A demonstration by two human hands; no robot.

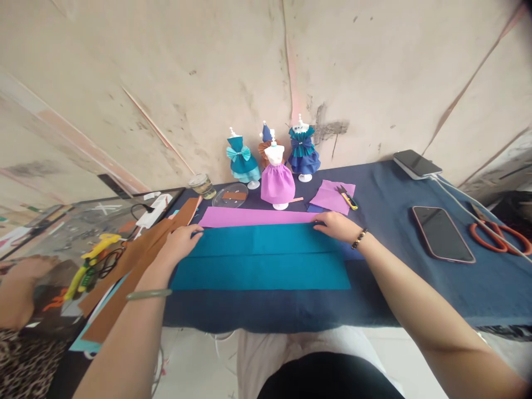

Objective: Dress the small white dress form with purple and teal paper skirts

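**On the dark blue tablecloth (pixel 257 310), a teal fabric panel (pixel 261 271) lay spread**

The panel was flat, with a lengthwise line across its middle. The left hand (pixel 180 244) had its fingers bent at the far left corner; whether they gripped cloth could not be told. The right hand (pixel 336 226) seemed to pinch the far edge near the right corner. The fabric looked light, soft and apt to wrinkle rather than slippery or fragile; its far corners seemed the best holds. Just beyond lay a purple strip (pixel 253 217), then 4 dress forms (pixel 277 183). Snips (pixel 347 198) rested on a purple scrap (pixel 326 194); brown pieces (pixel 137 266) lay leftward, a smartphone (pixel 443 235) and orange-handled scissors (pixel 496 238) rightward.
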